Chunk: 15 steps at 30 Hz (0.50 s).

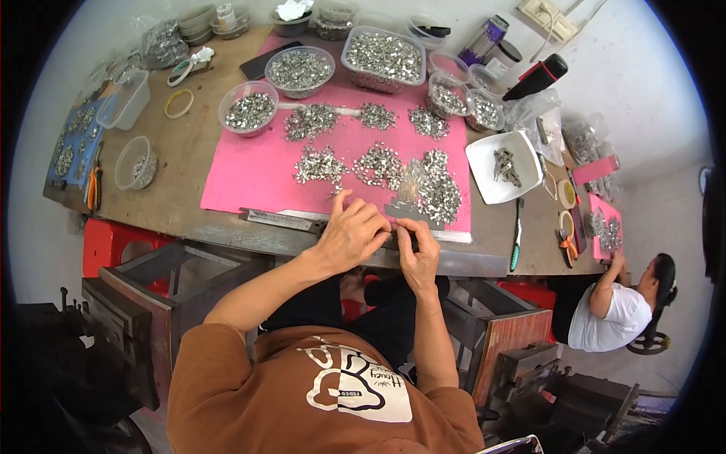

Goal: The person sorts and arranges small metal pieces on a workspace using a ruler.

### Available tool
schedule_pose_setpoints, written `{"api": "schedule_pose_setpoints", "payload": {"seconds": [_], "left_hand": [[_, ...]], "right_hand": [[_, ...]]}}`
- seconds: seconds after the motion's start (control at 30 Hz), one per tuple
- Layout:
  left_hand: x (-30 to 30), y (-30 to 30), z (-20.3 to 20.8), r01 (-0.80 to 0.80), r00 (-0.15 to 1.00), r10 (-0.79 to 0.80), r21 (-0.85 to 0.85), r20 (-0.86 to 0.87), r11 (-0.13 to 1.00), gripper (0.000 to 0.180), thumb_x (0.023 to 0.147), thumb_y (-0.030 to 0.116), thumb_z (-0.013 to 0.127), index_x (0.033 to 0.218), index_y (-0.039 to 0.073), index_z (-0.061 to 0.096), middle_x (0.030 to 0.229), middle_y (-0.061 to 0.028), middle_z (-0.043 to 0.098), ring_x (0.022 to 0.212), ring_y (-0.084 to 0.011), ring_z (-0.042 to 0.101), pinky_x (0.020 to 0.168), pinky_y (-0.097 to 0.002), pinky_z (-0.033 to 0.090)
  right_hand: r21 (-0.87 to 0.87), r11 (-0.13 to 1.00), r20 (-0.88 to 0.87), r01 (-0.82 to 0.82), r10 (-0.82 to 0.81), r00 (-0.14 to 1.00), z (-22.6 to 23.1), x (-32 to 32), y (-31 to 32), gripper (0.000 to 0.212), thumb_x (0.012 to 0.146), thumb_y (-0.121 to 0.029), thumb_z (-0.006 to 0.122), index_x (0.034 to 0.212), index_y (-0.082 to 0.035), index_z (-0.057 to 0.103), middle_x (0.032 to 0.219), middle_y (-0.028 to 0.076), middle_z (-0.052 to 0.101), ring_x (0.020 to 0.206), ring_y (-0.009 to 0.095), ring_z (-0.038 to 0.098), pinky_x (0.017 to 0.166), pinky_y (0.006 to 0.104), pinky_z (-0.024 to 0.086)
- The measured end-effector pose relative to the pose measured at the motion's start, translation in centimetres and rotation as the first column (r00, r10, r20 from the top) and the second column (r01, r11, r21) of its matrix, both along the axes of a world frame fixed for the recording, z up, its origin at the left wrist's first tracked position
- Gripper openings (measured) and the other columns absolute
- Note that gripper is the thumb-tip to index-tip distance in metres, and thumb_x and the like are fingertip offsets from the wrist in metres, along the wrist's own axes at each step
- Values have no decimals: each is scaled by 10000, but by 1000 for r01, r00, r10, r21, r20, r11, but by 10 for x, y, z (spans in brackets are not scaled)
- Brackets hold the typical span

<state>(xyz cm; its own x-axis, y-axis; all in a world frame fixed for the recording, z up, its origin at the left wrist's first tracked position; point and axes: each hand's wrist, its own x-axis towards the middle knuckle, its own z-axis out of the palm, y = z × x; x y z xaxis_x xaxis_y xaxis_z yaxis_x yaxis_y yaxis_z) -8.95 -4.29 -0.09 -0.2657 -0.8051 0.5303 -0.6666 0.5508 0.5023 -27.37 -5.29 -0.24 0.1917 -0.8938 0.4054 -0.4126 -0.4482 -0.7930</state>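
At the table's front edge my left hand and my right hand meet, thumbs and fingers pinched together. What lies between the fingertips is too small to make out. Under and beside them runs a long metal strip along the edge of the pink mat. Just beyond my right hand is a bunch of thin metal pins, beside a large heap of small silvery metal pieces. Another silvery heap lies past my left hand, with a middle heap between.
Behind the mat stand a round tub and a rectangular tub full of metal pieces. A white square dish with metal parts, a toothbrush and pliers are on the right. Farther right, another person works at a pink mat.
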Motion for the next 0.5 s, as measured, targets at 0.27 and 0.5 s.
{"api": "schedule_pose_setpoints", "payload": {"seconds": [0.27, 0.5], "left_hand": [[0, 8, -1, -43, 999, 42, -6, -22, 999, 160, 858, 171, 731, 989, 87, 694, 943, -50, 612, 942, -250, 575, 1072, -557, 331], [0, 9, -11, -49, 997, 47, -33, -55, 998, 158, 858, 134, 726, 1001, 73, 703, 954, -58, 614, 965, -259, 578, 1048, -513, 358]], "right_hand": [[-43, 998, -51, -56, 54, 997, 2, 2, -2, 154, 896, 21, 668, 1048, -3, 674, 887, 119, 661, 815, 282, 607, 752, 365, 488], [-90, 993, -141, -74, 61, 988, 2, 4, -1, 223, 874, 17, 677, 1094, -14, 659, 913, 115, 661, 870, 303, 599, 800, 391, 476]]}}
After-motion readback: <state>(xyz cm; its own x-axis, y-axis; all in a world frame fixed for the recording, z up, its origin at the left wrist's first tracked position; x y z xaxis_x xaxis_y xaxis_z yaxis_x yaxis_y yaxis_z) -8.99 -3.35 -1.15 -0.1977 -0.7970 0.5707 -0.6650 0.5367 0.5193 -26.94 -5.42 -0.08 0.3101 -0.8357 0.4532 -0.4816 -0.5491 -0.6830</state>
